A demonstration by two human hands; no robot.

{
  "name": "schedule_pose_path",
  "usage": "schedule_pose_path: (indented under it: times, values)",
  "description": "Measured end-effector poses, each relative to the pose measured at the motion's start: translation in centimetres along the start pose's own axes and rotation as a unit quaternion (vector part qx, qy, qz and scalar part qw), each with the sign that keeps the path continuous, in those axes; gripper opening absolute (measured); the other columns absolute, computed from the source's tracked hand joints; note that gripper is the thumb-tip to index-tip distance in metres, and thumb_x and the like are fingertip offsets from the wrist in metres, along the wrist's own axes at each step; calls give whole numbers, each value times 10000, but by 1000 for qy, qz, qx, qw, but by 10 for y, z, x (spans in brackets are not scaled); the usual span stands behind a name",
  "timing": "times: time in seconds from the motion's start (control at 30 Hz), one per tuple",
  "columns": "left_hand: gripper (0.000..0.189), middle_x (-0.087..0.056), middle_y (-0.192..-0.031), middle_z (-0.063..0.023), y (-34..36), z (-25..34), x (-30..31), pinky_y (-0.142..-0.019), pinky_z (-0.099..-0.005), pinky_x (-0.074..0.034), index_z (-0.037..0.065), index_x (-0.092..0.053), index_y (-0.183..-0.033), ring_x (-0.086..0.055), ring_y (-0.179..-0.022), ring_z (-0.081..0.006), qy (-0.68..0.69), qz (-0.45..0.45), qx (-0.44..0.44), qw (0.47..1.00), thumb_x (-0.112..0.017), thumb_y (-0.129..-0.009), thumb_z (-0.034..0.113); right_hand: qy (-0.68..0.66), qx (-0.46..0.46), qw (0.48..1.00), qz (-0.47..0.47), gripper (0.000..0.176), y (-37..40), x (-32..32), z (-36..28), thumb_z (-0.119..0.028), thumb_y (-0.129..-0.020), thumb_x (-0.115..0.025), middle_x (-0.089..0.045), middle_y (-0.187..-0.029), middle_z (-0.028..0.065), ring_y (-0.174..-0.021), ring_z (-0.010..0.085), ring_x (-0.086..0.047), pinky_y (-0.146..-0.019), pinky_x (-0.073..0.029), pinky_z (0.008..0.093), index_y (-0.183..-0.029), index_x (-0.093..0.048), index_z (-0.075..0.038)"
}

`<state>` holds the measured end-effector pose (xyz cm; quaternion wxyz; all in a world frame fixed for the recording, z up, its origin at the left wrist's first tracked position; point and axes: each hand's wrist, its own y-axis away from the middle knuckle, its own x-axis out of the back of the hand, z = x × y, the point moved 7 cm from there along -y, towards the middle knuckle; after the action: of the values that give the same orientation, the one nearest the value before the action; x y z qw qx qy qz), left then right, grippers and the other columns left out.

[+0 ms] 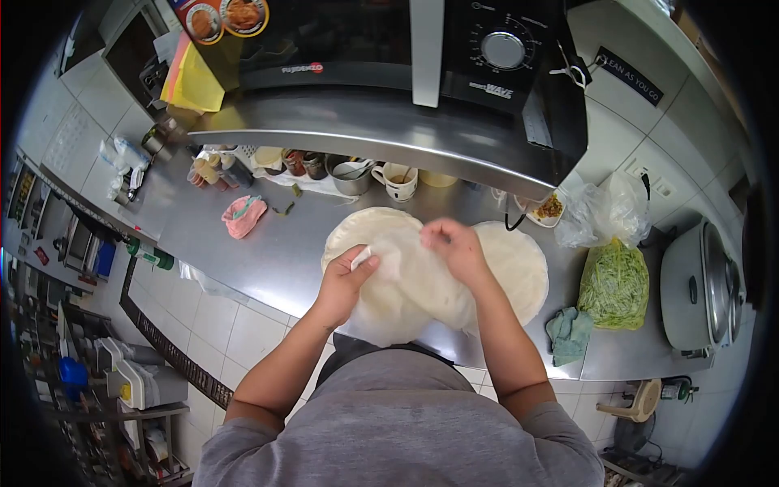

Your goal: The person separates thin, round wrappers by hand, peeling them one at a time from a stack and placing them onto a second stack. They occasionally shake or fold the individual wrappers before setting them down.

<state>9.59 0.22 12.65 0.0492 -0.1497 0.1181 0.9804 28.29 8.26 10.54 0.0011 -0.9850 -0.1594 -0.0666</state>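
Note:
Two round stacks of thin pale sheets lie on the steel counter, a left stack (365,223) and a right stack (515,272). One thin sheet (414,280) hangs loose over the left stack, partly blurred. My left hand (349,280) pinches a folded edge of this sheet between thumb and fingers. At the sheet's upper right, my right hand (453,247) has its fingers curled; motion blurs the fingertips, and whether they grip the sheet cannot be made out.
A microwave (349,89) stands on a shelf above the steel counter (276,268). Behind are a mug (398,183) and jars; a pink cloth (243,217) lies left. Rightward are a green cloth (570,335), a bag of green strips (614,284) and a large cooker (698,284).

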Motion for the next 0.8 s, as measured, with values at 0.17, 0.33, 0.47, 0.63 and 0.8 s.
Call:
schedule_pose_path:
  times: [0.17,0.33,0.47,0.63,0.8]
  values:
    - [353,-598,-1186,-93,-23,-96,59,-918,-307,-451,34,-485,-1309,-573,-1056,-180,95,89,70,989,-455,-985,170,419,353,806,225,169,-13,-38,-76,-104,-817,-643,-630,-903,102,-819,261,-608,-768,-480,349,-978,-626,-54]
    - [398,-563,-1248,-102,-22,-122,83,-951,-303,-434,18,-431,-1356,-560,-1088,-181,187,79,51,978,-427,-990,177,138,20,990,13,248,-17,-106,57,-207,-786,-725,-631,-792,56,-671,157,-575,-627,-476,292,-930,-626,-31]
    - [421,-544,-1268,-114,-12,-115,85,-988,-325,-405,-26,-417,-1336,-537,-1133,-191,170,24,66,983,-357,-1004,225,-10,-163,987,7,258,-3,-132,88,-241,-805,-730,-630,-775,38,-662,109,-565,-617,-468,249,-892,-627,-21]
    - [354,-598,-1195,-107,-14,-113,95,-926,-273,-438,-25,-518,-1278,-572,-1063,-163,95,19,64,993,-489,-962,131,-125,-210,970,8,191,-1,-141,94,-188,-849,-664,-629,-763,45,-672,102,-574,-620,-476,232,-869,-635,-1]
    - [276,-649,-1050,-104,-24,-110,115,-835,-272,-495,-36,-579,-1149,-629,-927,-171,-4,5,34,999,-600,-897,76,-150,-200,967,46,137,4,-144,97,-132,-857,-635,-627,-775,43,-680,101,-573,-639,-477,228,-890,-629,1]
